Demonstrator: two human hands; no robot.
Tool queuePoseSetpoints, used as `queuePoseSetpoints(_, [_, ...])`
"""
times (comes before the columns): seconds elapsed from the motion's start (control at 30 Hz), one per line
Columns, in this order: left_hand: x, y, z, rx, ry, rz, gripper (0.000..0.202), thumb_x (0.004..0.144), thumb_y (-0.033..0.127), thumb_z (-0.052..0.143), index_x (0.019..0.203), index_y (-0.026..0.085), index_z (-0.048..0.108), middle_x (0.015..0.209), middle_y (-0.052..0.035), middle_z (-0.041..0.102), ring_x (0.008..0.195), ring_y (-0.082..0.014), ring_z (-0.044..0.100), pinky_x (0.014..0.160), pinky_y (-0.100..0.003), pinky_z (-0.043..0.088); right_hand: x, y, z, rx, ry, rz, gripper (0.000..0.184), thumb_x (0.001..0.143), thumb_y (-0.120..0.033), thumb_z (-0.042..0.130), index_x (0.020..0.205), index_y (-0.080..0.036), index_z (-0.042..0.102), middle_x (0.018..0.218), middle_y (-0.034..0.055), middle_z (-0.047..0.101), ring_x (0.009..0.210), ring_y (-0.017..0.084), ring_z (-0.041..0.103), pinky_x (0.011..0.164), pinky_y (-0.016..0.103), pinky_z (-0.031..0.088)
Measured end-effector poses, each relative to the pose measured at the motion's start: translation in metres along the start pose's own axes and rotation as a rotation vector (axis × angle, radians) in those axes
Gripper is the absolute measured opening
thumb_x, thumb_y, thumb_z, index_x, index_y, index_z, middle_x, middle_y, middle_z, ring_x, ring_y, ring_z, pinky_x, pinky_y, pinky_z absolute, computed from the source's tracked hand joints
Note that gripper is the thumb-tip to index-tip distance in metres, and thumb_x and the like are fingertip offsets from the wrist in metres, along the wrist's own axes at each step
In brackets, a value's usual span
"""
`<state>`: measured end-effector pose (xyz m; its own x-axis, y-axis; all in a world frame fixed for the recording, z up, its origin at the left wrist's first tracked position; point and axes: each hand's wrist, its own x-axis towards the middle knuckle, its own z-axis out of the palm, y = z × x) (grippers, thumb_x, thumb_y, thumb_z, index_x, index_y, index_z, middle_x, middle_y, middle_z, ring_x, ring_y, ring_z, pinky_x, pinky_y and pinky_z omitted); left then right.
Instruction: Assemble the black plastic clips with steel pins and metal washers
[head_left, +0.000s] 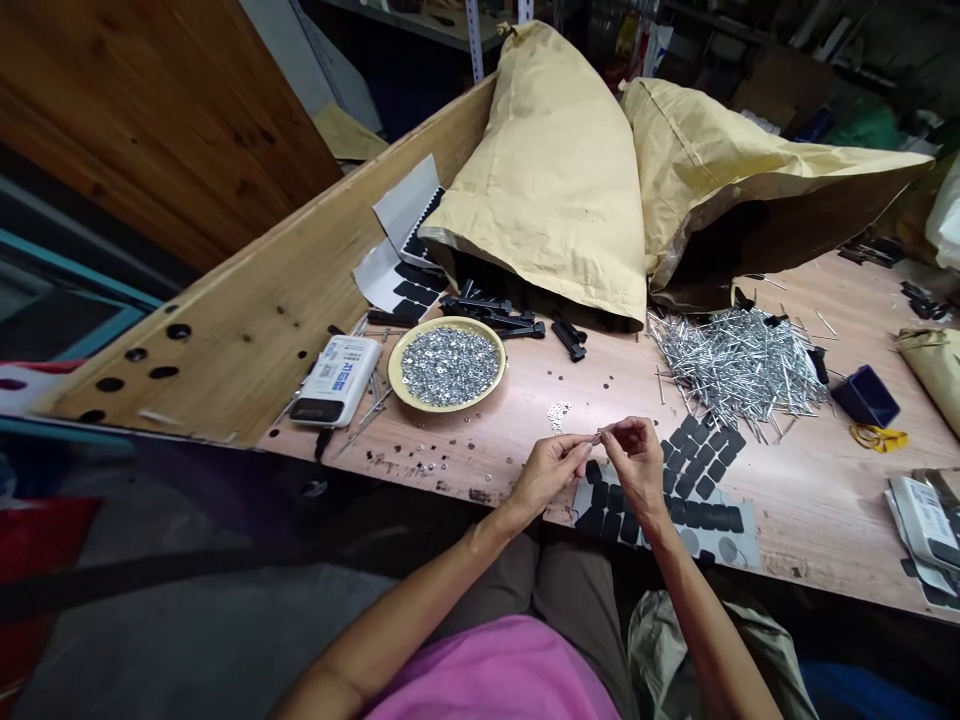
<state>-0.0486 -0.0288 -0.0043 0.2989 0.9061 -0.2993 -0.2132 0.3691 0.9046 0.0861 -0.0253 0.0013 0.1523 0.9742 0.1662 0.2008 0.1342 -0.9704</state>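
My left hand (553, 470) and my right hand (637, 465) meet over the front of the table, fingertips pinched together. Between them shows a tiny silvery piece, too small to name. Just beyond my fingers lies a small patch of little shiny metal pieces (558, 414). Under and beside my right hand is a pale backing sheet with black rounded pads (712, 515), with more black pads (694, 455) in rows behind it. A yellow bowl (395, 383) full of small metal pieces that look like nuts or washers stands to the left.
Thin metal pins (750, 365) are heaped at the right, near a dark blue box (866, 396) and yellow bands (877, 438). Two large paper sacks (562, 170) lie at the back, black plastic parts (568, 340) before one. A white device (337, 380) sits by the wooden side board (247, 290).
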Motion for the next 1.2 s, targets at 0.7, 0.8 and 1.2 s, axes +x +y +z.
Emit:
queuePoseSetpoints(0.7, [-0.009, 0.013, -0.001, -0.007, -0.304, -0.204, 0.055, 0.063, 0.049, 0.068, 0.1, 0.009, 0.066, 0.046, 0.0079, 0.045, 0.034, -0.0017, 0.025, 0.036, -0.018, 0.015, -0.007, -0.023, -0.051, -0.384, -0.406, -0.32, 0.021, 0.088, -0.035, 0.052, 0.087, -0.023, 0.07, 0.079, 0.0045, 0.069, 0.072, 0.015, 0.066, 0.063, 0.026, 0.053])
queuePoseSetpoints(0.8, [-0.009, 0.012, 0.001, 0.066, -0.327, -0.188, 0.051, 0.065, 0.051, 0.066, 0.095, 0.01, 0.067, 0.046, 0.0077, 0.044, 0.034, -0.0024, 0.025, 0.036, -0.018, 0.017, -0.007, -0.029, -0.055, -0.433, -0.451, -0.32, 0.021, 0.088, -0.034, 0.052, 0.086, -0.023, 0.07, 0.078, 0.0043, 0.069, 0.071, 0.015, 0.066, 0.064, 0.026, 0.053])
queuePoseSetpoints(1.2, [-0.014, 0.011, 0.006, 0.498, -0.143, 0.258, 0.021, 0.078, 0.029, 0.053, 0.084, 0.022, 0.072, 0.067, -0.002, 0.069, 0.059, -0.0146, 0.058, 0.061, -0.023, 0.044, -0.018, -0.014, -0.05, -0.611, -0.379, -0.401, 0.024, 0.093, -0.032, 0.04, 0.087, -0.019, 0.059, 0.077, 0.0055, 0.064, 0.069, 0.016, 0.062, 0.062, 0.027, 0.051])
